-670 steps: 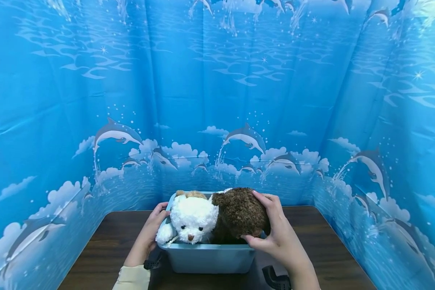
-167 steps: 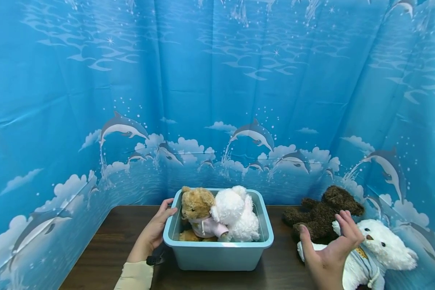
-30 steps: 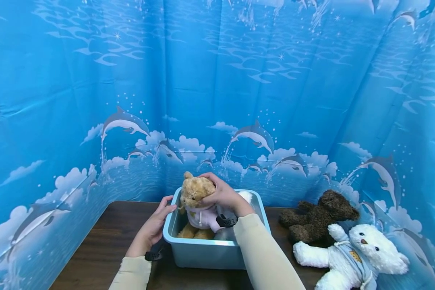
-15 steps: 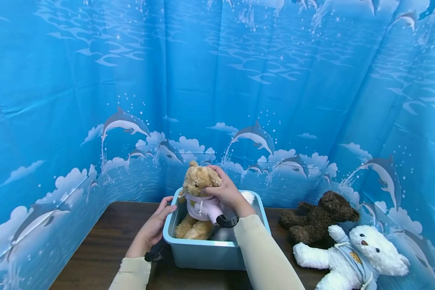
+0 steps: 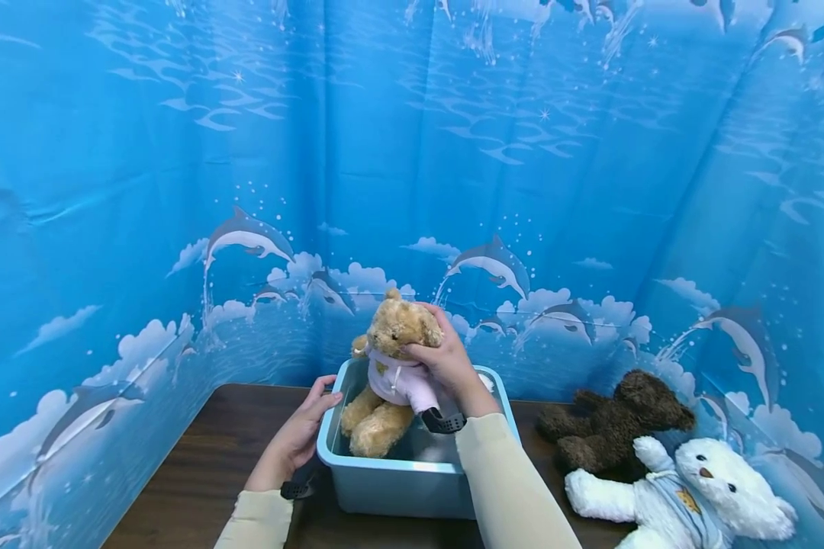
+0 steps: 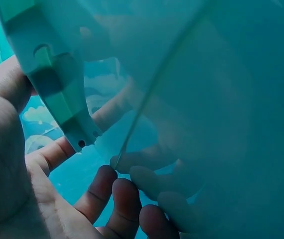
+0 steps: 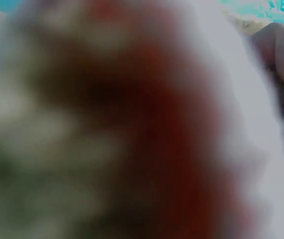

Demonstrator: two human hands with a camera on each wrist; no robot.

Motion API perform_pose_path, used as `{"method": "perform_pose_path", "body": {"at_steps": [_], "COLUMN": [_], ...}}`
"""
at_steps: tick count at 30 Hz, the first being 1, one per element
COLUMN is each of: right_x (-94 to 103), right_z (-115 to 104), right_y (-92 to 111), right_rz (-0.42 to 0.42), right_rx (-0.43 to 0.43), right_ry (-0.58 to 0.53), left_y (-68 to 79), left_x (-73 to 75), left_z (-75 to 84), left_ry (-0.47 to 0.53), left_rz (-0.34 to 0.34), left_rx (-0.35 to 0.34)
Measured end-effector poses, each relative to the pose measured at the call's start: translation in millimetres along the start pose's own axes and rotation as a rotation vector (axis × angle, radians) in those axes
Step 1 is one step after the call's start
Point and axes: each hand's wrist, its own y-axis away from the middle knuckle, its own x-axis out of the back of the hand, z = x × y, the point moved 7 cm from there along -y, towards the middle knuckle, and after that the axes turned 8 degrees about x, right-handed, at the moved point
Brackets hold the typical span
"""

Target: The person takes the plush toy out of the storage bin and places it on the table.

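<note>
A light-brown teddy bear (image 5: 393,381) in a pale pink hoodie is upright over the light-blue plastic bin (image 5: 401,488), its legs still below rim level. My right hand (image 5: 453,364) grips it around the neck and back of the head, thumb beneath the chin. My left hand (image 5: 298,435) holds the bin's left rim. In the left wrist view, the thumb goes over the rim while the fingers (image 6: 124,199) touch the outer wall (image 6: 221,124). A bit of white plush (image 5: 486,381) shows inside the bin, mostly hidden by my right arm. Blur fills the right wrist view.
On the dark wooden table (image 5: 192,457), a dark-brown teddy bear (image 5: 614,423) lies right of the bin. In front of it lies a white teddy bear (image 5: 687,492) in a light-blue top. A blue dolphin-print curtain (image 5: 412,175) surrounds the table.
My right hand has raised the light-brown bear from its seat in the bin, slightly rightward. Earlier, the dark-brown and white bears came out of the bin onto the table. My left hand stays at the rim.
</note>
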Motion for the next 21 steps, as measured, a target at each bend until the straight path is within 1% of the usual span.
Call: {"method": "perform_pose_path", "body": {"at_steps": [2,6,8,12,17,21], "right_x": [1.9,6.2,8.9,11.7,14.7,15.2], "right_z": [-1,-6,-10,-22,-40,-54], "right_y": [1,2,0,0,4,9], "right_rz": [0.014,0.055,0.067,0.094,0.135,0.132], "right_rx": [0.017,0.078,0.109,0.154,0.221,0.275], "right_ry": [0.006,-0.006,-0.017,-0.017,-0.01,0.03], "left_y": [1.9,4.0,2.4,0.1,0.9,3.8], "left_x": [-0.8,-1.3,-1.9,-2.5,-1.2,1.7], "left_z": [-0.3,0.8,2.6,2.7,1.8,1.0], "left_ry": [-0.011,-0.027,-0.024,-0.011,-0.011,-0.026], "left_rz": [-0.005,0.0,0.005,0.01,0.017,0.023], "left_rx": [0.0,-0.007,-0.009,0.0,0.003,0.001]}}
